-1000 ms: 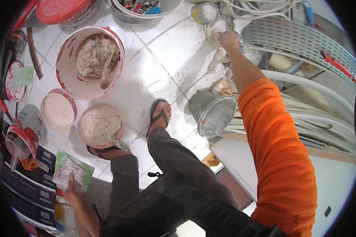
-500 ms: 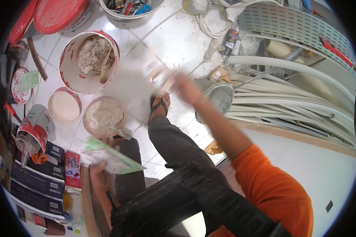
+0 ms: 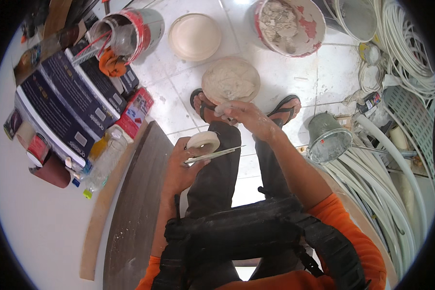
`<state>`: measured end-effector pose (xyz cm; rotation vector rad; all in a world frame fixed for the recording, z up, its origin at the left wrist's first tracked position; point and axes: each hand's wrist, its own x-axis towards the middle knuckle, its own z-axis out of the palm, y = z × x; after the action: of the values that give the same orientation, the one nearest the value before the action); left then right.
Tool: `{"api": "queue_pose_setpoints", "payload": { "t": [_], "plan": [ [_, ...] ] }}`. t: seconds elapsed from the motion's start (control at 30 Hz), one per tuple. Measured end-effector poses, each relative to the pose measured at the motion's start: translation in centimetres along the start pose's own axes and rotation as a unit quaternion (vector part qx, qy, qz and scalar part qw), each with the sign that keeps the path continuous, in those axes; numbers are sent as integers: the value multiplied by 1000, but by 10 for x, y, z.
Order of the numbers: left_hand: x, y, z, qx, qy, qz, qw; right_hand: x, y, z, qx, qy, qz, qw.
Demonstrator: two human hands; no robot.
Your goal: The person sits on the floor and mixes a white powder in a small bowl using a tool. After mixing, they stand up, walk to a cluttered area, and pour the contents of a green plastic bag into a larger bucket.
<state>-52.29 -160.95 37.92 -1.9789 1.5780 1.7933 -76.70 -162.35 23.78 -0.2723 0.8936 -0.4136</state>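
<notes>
My left hand [image 3: 177, 169] is closed round a thin, pale green flat plate [image 3: 217, 154], seen nearly edge-on, and a roll of white tape [image 3: 204, 140] just above it. My right hand [image 3: 251, 119] is at the near rim of a round tub of whitish, paste-like filler [image 3: 230, 81] on the floor. Its fingers are bent together and dusted white. A pale piece shows at the fingertips, but what they pinch cannot be made out.
A larger bucket with lumpy filler [image 3: 281, 25] and a round pale container [image 3: 195, 36] stand beyond the tub. A grey bucket [image 3: 329, 138] and white strips [image 3: 372, 193] lie right. Boxes [image 3: 67, 104] and a red-rimmed bucket [image 3: 139, 34] are left. My sandalled feet flank the tub.
The view has turned left. My right hand, blurred and farther out before, is now at the filler tub. The tape roll now shows in my left hand, and the plate has tipped edge-on.
</notes>
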Motion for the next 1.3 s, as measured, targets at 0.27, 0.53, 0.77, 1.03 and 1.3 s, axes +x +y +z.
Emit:
{"api": "queue_pose_setpoints", "payload": {
  "t": [0.27, 0.53, 0.77, 1.03, 1.3],
  "plan": [
    [-5, 6, -22, 52, 15, 73, 996, -1, -66, 52, -376, -99, 14, 921],
    [-10, 2, -37, 27, -39, 15, 999, 3, -58, 55, -274, -1, 33, 961],
    [-11, -9, -37, 169, 6, 71, 983, 18, -28, 30, -268, 80, 66, 958],
    [-2, -10, -29, 207, 16, 97, 973, 8, -11, 75, -269, -34, -28, 962],
    [-33, -63, -21, 57, 118, -60, 990, 45, 19, -6, -357, 385, -65, 848]
  ]
}}
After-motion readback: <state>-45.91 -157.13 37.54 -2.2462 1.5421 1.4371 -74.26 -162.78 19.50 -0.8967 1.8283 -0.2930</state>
